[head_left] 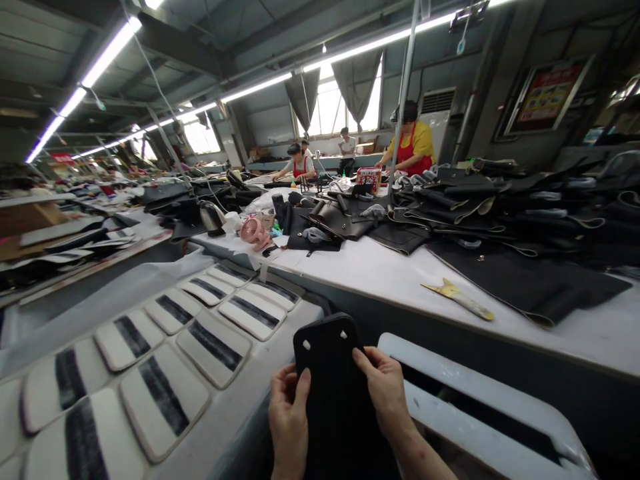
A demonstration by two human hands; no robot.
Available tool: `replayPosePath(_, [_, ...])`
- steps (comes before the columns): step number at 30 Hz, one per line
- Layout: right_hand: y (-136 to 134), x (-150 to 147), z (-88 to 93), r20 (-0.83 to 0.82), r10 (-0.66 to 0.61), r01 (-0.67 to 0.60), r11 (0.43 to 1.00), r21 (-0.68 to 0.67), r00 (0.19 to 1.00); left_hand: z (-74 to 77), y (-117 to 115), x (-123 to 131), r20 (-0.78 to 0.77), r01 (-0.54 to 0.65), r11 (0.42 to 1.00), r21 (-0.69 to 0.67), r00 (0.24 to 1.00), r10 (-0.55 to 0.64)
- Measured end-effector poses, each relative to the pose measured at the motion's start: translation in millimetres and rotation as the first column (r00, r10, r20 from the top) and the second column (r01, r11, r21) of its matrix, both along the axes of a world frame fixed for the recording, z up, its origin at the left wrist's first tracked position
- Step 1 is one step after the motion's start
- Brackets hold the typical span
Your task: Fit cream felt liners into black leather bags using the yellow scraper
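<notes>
A long black panel with rounded top corners (333,400) is held upright in front of me, with two small white tabs near its upper edge. My left hand (291,417) grips its left side, thumb lying on the front face. On the right edge, a little higher, my right hand (383,380) pinches it between thumb and fingers. The panel's lower end runs out of view. To the left, several pale rounded pieces with dark stripes (163,400) lie in rows on a light table (220,427).
Ahead stands a white worktable (320,263) bearing a yellow-handled tool (457,298), a pink fan (255,231) and black leather pieces (525,267). A pale blue plastic chair back (470,380) is close on the right. A person in a red apron (414,150) works beyond.
</notes>
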State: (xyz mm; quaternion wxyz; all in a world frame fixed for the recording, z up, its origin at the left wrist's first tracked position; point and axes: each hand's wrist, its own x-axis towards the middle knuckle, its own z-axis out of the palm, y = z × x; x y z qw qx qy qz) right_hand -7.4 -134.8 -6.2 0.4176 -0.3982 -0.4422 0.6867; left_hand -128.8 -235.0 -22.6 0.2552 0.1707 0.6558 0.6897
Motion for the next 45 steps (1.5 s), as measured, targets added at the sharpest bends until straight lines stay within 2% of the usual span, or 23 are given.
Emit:
replayPosePath(3, [-4.1,5.6,-2.2,-0.022,-0.007,0.007,1.0,-0.026,1.0,15.3,12.0,-14.6,-0.193,0.063,0.994,0.086,0.98,-0.046])
replayPosePath(6, [-9.5,10.3,-5.6,-0.007,0.023,-0.023,0.999,-0.024,1.0,37.4,28.7,-32.3,-0.314,0.277,0.955,0.105,0.92,-0.232])
replayPosePath(9, [-11.1,17.9,-9.6,0.104,0.073,-0.078,0.996,0.042,0.992,51.1,39.5,-42.2,-0.246,0.425,0.895,0.133,0.889,-0.386])
replayPosePath(11, [-6.7,23.9,-8.5,0.245,0.081,-0.119,0.982,0.145,0.966,53.0,40.6,-43.8,-0.193,0.449,0.881,0.151,0.887,-0.419])
replayPosePath(13, [3.2,26.7,-2.2,0.378,0.045,-0.167,0.94,0.298,0.925,51.8,38.7,-43.9,-0.156,0.472,0.869,0.146,0.879,-0.451])
replayPosePath(15, [16.0,23.2,7.9,0.462,-0.019,-0.241,0.834,0.497,0.886,51.1,37.4,-44.6,-0.136,0.506,0.851,0.141,0.861,-0.489])
replayPosePath(17, [26.3,13.8,18.2,0.517,-0.065,-0.352,0.659,0.664,0.854,53.2,39.3,-47.9,-0.114,0.549,0.823,0.146,0.836,-0.537])
replayPosePath(19, [29.8,3.0,25.3,0.549,-0.099,-0.438,0.494,0.751,0.83,58.6,44.7,-54.0,-0.114,0.593,0.792,0.141,0.805,-0.583])
replayPosePath(20, [28.7,-1.6,27.2,0.545,-0.116,-0.452,0.433,0.78,0.83,62.4,48.2,-57.8,-0.129,0.624,0.773,0.117,0.781,-0.611])
replayPosePath(23, [18.7,-8.6,28.2,0.454,-0.193,-0.39,0.295,0.872,0.87,75.3,59.0,-69.8,-0.178,0.71,0.704,-0.013,0.692,-0.7])
replayPosePath(25, [12.0,-9.3,27.8,0.4,-0.246,-0.349,0.229,0.909,0.883,82.3,65.1,-76.5,-0.181,0.754,0.651,-0.093,0.63,-0.755])
replayPosePath(27, [8.7,-9.5,28.7,0.39,-0.261,-0.343,0.206,0.916,0.883,86.4,70.5,-81.9,-0.188,0.805,0.569,-0.165,0.541,-0.82])
replayPosePath(30, [9.8,-11.1,32.4,0.409,-0.227,-0.36,0.226,0.905,0.884,89.0,78.0,-88.0,-0.232,0.86,0.415,-0.298,0.356,-0.905])
replayPosePath(32, [10.4,-12.2,34.5,0.425,-0.201,-0.376,0.243,0.894,0.882,90.7,82.2,-91.1,-0.272,0.857,0.363,-0.366,0.274,-0.922])
replayPosePath(35, [5.1,-11.0,33.2,0.413,-0.156,-0.373,0.232,0.898,0.897,93.0,85.6,-93.2,-0.346,0.837,0.335,-0.434,0.188,-0.919])
replayPosePath(37, [-2.9,-7.2,28.3,0.388,-0.147,-0.359,0.193,0.913,0.91,92.6,85.6,-92.6,-0.403,0.824,0.342,-0.452,0.154,-0.902])
replayPosePath(41, [-19.6,5.3,16.1,0.379,-0.164,-0.369,0.092,0.925,0.911,87.5,81.6,-89.0,-0.498,0.797,0.396,-0.457,0.139,-0.856])
replayPosePath(45, [-19.4,13.4,16.9,0.358,-0.145,-0.356,0.04,0.934,0.923,82.4,76.2,-84.5,-0.504,0.793,0.393,-0.466,0.127,-0.854])
